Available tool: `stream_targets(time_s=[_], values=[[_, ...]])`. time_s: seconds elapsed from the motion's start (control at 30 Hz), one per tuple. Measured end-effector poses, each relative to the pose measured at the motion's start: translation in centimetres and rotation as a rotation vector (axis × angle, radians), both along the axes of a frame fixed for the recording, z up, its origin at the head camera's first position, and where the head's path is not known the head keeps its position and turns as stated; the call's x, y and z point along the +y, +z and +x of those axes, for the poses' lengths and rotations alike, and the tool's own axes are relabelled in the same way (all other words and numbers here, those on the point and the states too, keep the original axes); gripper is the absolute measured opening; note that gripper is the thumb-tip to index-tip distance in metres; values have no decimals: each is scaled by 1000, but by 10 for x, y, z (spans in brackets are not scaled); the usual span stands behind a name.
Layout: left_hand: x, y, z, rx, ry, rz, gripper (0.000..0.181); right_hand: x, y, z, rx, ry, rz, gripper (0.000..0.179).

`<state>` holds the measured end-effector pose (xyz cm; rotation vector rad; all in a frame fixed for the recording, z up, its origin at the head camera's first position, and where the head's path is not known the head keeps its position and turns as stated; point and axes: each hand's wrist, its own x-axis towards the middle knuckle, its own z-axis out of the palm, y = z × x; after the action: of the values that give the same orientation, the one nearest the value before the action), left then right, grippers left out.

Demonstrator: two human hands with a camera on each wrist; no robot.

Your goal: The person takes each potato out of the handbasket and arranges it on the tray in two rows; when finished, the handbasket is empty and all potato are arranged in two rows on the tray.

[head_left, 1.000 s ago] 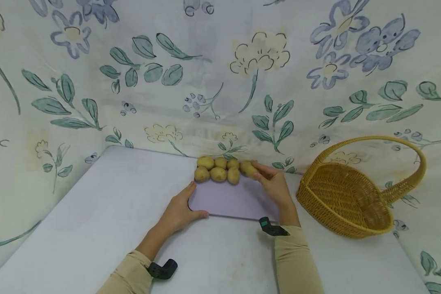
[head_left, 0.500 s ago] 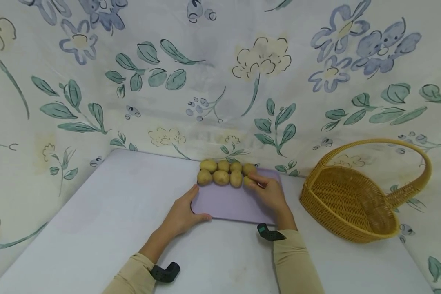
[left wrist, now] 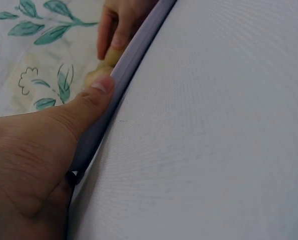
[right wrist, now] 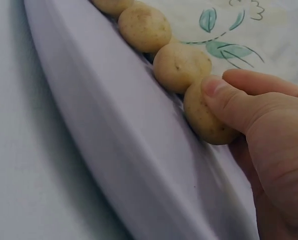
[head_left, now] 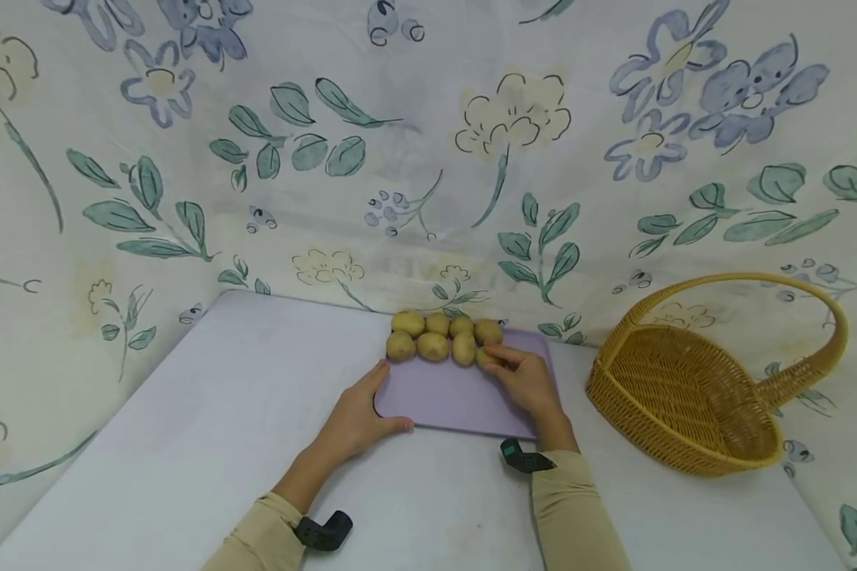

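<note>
A light purple tray (head_left: pixel 443 396) lies on the table with several potatoes in two rows along its far side. My right hand (head_left: pixel 532 385) pinches the potato at the right end of the near row (right wrist: pixel 209 117) between thumb and fingers. That potato touches its neighbour (right wrist: pixel 181 67) and rests on the tray. At the tray's near left corner, my left hand (head_left: pixel 357 412) holds the edge. Its thumb (left wrist: pixel 91 102) lies on the near rim, and its fingers reach along the left side, partly hidden in the left wrist view.
A wicker basket (head_left: pixel 650 436) with a tall arched handle stands on the table to the right of the tray. A floral cloth (head_left: pixel 428 159) hangs behind the white table (head_left: pixel 221 428), close to the tray's far edge.
My right hand has come from the right end of the far row toward me, to a potato in the near row. The left hand stays on the tray; the view shifts slightly.
</note>
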<state>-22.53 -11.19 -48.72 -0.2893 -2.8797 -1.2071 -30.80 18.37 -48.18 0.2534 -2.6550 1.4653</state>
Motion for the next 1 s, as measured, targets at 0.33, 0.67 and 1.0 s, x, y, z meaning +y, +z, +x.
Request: stream_targets(time_s=[0.33,0.67,1.0], values=[[-2,0,-3,3,5,-1,113,-4,-3,-6,70,14,-94,36],[2,-5,3,-1,-3,25,114,-1,-10,1,102,1,-84,36],[-1,-2,7,-1,-6,1,115,-2,-3,9,137,23,-45,38]])
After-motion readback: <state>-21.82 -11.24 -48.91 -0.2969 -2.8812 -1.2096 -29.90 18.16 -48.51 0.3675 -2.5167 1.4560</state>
